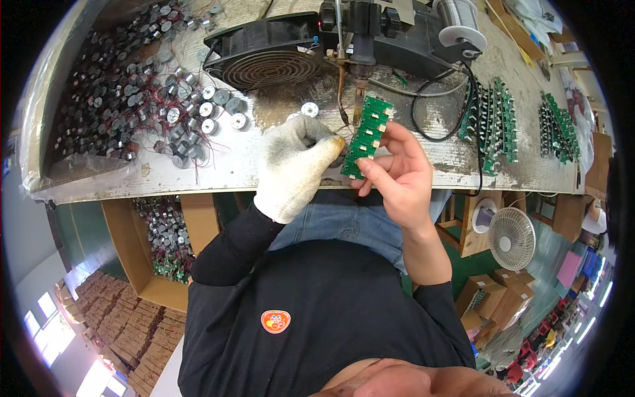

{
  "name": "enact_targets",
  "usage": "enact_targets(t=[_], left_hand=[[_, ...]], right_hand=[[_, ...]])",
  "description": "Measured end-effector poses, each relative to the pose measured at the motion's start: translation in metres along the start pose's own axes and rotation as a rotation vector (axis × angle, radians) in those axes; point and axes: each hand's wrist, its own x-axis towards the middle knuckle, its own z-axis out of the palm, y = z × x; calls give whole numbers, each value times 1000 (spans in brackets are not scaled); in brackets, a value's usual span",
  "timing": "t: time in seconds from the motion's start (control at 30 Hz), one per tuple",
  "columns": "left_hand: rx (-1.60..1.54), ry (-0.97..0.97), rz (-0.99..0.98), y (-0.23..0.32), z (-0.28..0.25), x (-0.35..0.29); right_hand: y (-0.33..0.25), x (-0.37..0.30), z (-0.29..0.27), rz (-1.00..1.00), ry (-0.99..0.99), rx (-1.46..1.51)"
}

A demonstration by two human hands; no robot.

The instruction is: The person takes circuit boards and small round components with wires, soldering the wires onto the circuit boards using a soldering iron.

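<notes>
My right hand [400,175] is bare and pinches a green circuit board strip [368,135] between thumb and fingers. The strip stands tilted above the bench edge, with small pale connectors along it. My left hand [291,162] wears a whitish glove, its thumb and fingers closed close to the strip's left side. What those fingers hold is hidden; thin wires show near them. Just above the strip, a clamped soldering iron [360,83] points down, beside a thin copper-coloured tube [342,96]. A small round silver motor [309,110] lies beyond the gloved hand.
Many small motors with red wires [132,99] heap at the left. A black fan [264,56] and a solder wire spool [460,26] stand at the back. Rows of green boards [493,126] lie right, past a black cable [417,112]. Below left is a cardboard box [126,245].
</notes>
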Motion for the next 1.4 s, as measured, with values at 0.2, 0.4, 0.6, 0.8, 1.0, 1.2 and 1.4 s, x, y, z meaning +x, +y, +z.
enact_targets(t=[0.2, 0.4, 0.6, 0.8, 1.0, 1.2, 1.4], left_hand=[[32, -4, -35, 4, -1, -1], [2, -6, -24, 2, -1, 0], [2, -3, -2, 5, 1, -1], [0, -14, -44, 1, 1, -1], [-14, -27, -42, 5, 0, -4], [393, 34, 438, -8, -28, -5], [946, 512, 614, 10, -70, -9]], right_hand=[[0, -1, 0, 19, -4, 3], [-1, -1, 1, 9, -13, 3], [-4, -2, 1, -1, -10, 25], [0, -1, 0, 5, 7, 7], [4, -3, 1, 14, 28, 5], [1, 1, -2, 24, 67, -29], [4, 2, -6, 7, 78, -43]])
